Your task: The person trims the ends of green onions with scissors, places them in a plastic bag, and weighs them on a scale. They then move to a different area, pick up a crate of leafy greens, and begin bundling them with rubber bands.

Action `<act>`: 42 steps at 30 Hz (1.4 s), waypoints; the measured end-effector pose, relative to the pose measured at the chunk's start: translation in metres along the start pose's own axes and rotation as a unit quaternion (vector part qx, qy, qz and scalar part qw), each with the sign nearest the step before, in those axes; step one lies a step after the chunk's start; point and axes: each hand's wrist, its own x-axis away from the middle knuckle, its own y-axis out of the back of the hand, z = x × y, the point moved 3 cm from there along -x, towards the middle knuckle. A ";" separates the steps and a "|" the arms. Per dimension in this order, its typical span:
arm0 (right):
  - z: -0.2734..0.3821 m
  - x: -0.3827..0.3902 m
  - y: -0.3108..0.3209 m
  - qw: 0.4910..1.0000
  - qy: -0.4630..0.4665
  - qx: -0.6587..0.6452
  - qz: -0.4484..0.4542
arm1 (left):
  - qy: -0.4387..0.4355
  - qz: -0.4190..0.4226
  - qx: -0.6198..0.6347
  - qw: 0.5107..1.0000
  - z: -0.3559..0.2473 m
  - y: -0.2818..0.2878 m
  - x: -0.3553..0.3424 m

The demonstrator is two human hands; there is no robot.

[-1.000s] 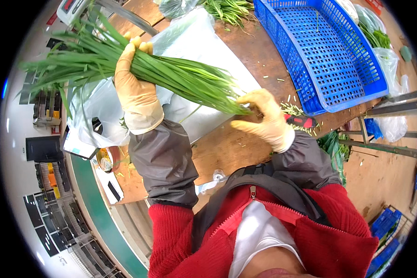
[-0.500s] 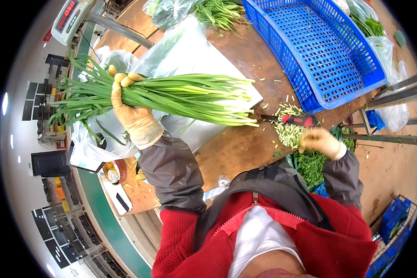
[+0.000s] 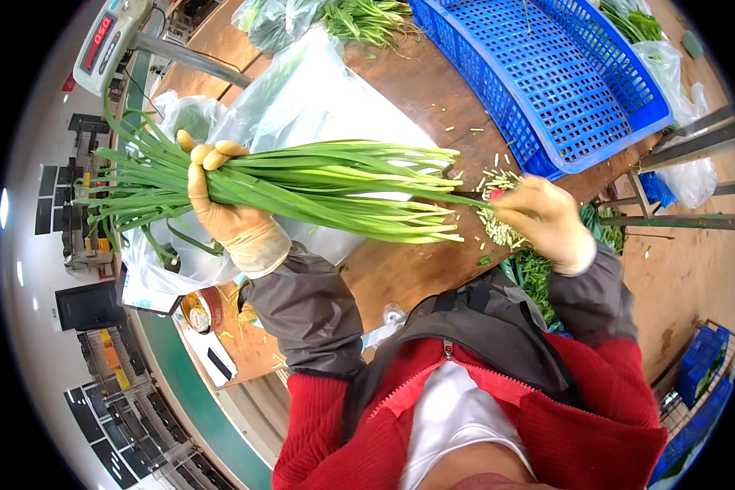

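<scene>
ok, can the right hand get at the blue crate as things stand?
Probably yes: the right hand is close to the blue crate, with nothing visible in the way. It seems to be pinching a thin green stalk, though, so may need to release that first.

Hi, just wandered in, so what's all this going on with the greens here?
A person wearing pale gloves is handling leafy greens over a brown wooden table. The left hand is wrapped around a bunch of long green leaves, its pale ends toward the right. The right hand pinches a thin strand sticking out past those ends. Small cut pieces lie scattered nearby, and a blue crate stands beyond them.
</scene>
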 end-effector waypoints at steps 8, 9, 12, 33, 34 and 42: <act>-0.069 0.080 0.025 0.940 -0.329 -0.005 0.086 | -0.009 -0.024 0.001 1.000 -0.003 0.004 -0.001; -0.049 0.044 0.010 0.939 -0.316 -0.136 0.020 | -0.004 -0.023 0.004 1.000 0.001 0.004 -0.002; -0.020 -0.002 -0.046 0.846 -0.324 -0.421 0.049 | -0.001 -0.032 -0.004 0.999 0.004 0.002 -0.002; -0.001 -0.010 -0.096 0.675 -0.326 -0.662 -0.011 | 0.015 -0.028 0.006 0.999 0.001 0.014 0.010; -0.005 -0.007 -0.099 0.676 -0.334 -0.656 -0.037 | 0.016 -0.027 0.000 1.000 0.000 0.014 0.010; -0.016 0.013 -0.099 0.673 -0.256 -0.691 -0.066 | 0.021 -0.052 0.004 0.998 -0.016 0.021 0.020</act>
